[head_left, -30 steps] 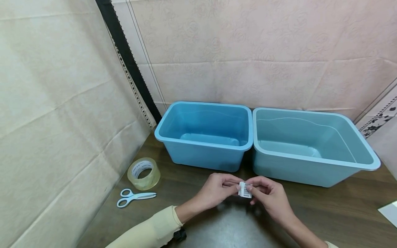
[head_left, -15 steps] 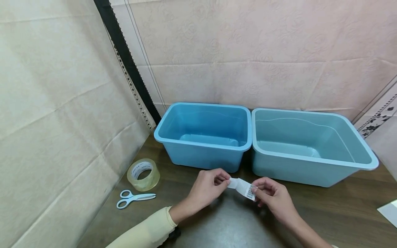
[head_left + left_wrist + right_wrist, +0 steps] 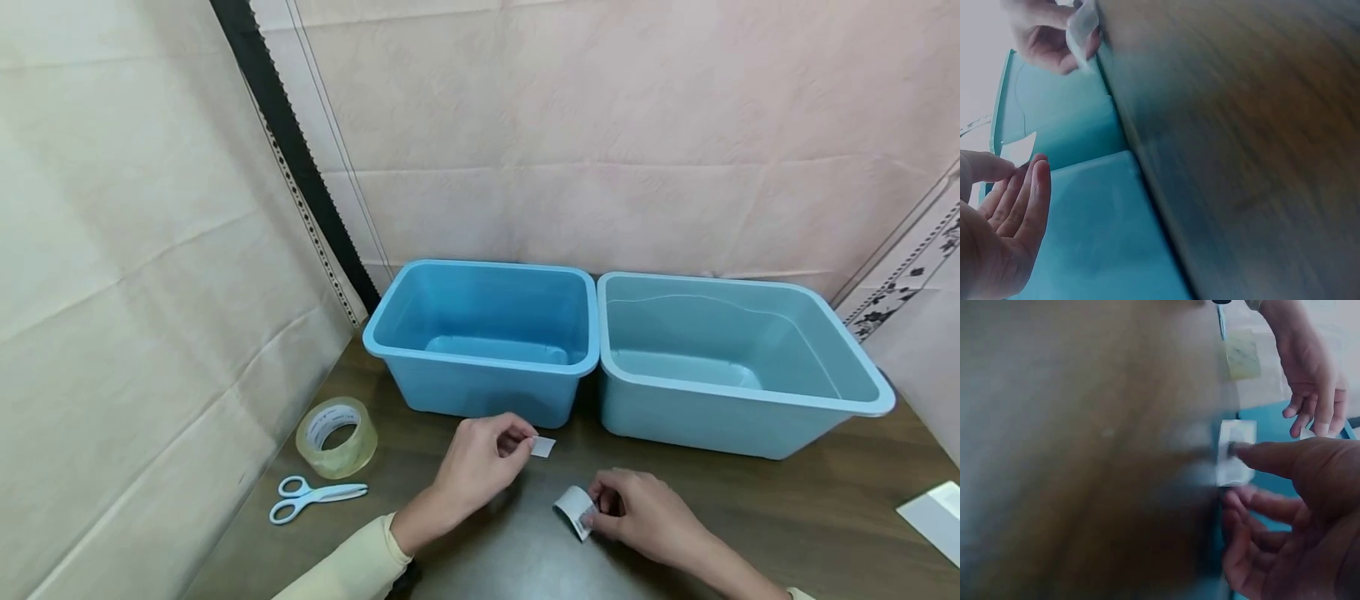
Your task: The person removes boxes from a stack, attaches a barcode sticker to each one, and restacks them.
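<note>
My left hand [image 3: 480, 465] pinches a small white slip of paper [image 3: 543, 447] between thumb and fingertips, in front of the left blue tub. In the left wrist view the slip [image 3: 1021, 149] juts past the fingertips. Farther right and nearer to me, my right hand [image 3: 648, 518] pinches a white barcode label [image 3: 574, 507] by its printed end; the label's free end curls over. The right wrist view has the thumb lying across the label [image 3: 1232, 432], with the fingers behind it. A gap separates the two pieces.
A blue tub [image 3: 480, 363] and a paler teal tub [image 3: 738, 392] stand side by side at the back, nothing inside them. On the left lie a roll of clear tape [image 3: 362, 446] and light blue scissors [image 3: 300, 497]. A white flat piece [image 3: 933, 517] lies far right.
The slip and the label were together in both hands, then stretched out between them; now they are two separate pieces. My right hand has come nearer to me, my left slightly leftward.
</note>
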`<move>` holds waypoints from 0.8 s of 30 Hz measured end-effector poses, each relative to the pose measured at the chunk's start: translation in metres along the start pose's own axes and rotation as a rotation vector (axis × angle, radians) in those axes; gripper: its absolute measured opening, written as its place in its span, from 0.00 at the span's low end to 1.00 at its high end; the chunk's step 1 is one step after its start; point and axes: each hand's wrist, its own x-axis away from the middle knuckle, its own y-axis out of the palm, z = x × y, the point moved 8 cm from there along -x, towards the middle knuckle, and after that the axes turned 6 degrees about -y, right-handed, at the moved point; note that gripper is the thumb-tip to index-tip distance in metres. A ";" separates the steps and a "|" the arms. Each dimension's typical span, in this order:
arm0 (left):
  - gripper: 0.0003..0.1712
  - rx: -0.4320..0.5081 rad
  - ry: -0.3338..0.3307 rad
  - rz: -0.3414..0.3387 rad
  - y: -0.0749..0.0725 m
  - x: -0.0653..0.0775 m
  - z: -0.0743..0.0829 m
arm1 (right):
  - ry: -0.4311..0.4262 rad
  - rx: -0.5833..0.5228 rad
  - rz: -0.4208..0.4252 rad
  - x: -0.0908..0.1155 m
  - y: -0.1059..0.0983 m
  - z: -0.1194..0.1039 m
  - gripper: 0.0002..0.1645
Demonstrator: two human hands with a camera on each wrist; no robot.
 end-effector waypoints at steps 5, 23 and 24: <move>0.03 -0.179 0.126 0.042 0.000 0.005 0.011 | 0.099 -0.092 0.178 -0.012 -0.015 -0.016 0.07; 0.05 -0.586 0.537 0.252 0.003 0.022 0.039 | 0.285 -0.848 0.205 -0.035 -0.004 -0.032 0.15; 0.06 -0.561 0.509 0.237 0.001 0.020 0.037 | 0.256 -0.830 0.204 -0.037 -0.005 -0.033 0.15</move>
